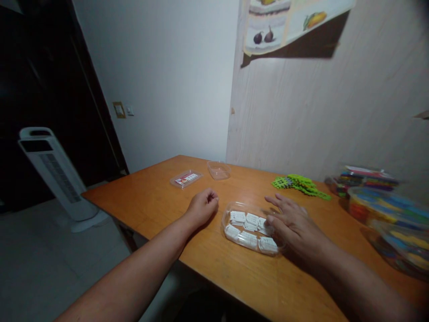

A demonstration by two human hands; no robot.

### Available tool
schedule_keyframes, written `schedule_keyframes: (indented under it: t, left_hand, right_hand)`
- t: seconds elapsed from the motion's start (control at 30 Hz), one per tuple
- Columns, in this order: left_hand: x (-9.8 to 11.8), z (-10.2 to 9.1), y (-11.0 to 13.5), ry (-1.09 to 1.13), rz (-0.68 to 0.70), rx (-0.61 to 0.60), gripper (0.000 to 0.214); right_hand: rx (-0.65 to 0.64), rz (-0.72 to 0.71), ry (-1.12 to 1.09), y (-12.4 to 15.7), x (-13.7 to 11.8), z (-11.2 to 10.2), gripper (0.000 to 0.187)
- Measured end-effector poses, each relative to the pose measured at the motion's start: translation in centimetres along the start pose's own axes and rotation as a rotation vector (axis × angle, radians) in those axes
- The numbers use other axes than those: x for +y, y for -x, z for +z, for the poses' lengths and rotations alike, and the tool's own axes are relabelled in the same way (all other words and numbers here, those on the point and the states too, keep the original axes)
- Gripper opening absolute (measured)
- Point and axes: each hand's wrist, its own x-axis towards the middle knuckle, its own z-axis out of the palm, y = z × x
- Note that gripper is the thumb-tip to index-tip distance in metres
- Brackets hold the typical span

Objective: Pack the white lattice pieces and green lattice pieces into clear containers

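Note:
A clear plastic tray (231, 206) lies on the wooden table in front of me, holding several small stacks of white printed cards (248, 240) in two rows. My right hand (291, 223) is over the tray's right end with its fingers spread; whether it touches the cards there I cannot tell. To the left of the tray my left hand (203, 208) rests on the table, its fingers curled in. What the curled fingers hold, if anything, is hidden.
Farther back on the table (144, 192) are a clear lid with a label (186, 179) and a clear container (219, 171). Green interlocking pieces (300, 184) lie near the wall. Tubs of colourful pieces (385, 205) crowd the right side. A white tower fan (60, 174) stands on the floor.

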Motion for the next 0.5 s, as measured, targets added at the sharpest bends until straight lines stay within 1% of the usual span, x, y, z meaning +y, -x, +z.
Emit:
schedule_keyframes:
  t: [0.07, 0.13, 0.23, 0.3, 0.37, 0.4, 0.43, 0.5]
  left_hand:
    - [-0.3, 0.0, 0.0, -0.017, 0.0, 0.014, 0.012]
    - [-0.5, 0.0, -0.1, -0.029, -0.001, 0.034, 0.012]
    - [-0.5, -0.2, -0.2, -0.055, 0.003, 0.064, 0.011]
    - [-0.4, -0.2, -0.2, -0.083, 0.001, 0.078, 0.01]
    - [-0.3, -0.1, -0.1, -0.104, -0.013, 0.083, 0.008]
    - [-0.3, 0.0, -0.1, -0.105, -0.023, 0.08, 0.008]
    - [-0.3, 0.0, 0.0, -0.105, -0.031, 0.081, 0.007]
    - [-0.6, 0.0, 0.0, -0.101, -0.049, 0.088, 0.007]
  right_hand:
    - [0.0, 0.013, -0.004, 0.0, 0.0, 0.1, 0.038]
    - [0.034, 0.003, -0.002, -0.1, 0.2, 0.1, 0.039]
    - [0.184, 0.016, -0.029, -0.2, 0.6, 0.1, 0.041]
    - [0.291, 0.078, -0.069, -0.3, 1.1, 0.3, 0.042]
    - [0.341, 0.165, -0.109, -0.3, 2.0, 0.7, 0.042]
    - [0.34, 0.207, -0.123, -0.2, 2.6, 1.0, 0.042]
    - [0.31, 0.248, -0.137, -0.2, 3.3, 1.4, 0.042]
    - [0.212, 0.337, -0.176, -0.2, 4.8, 2.3, 0.044]
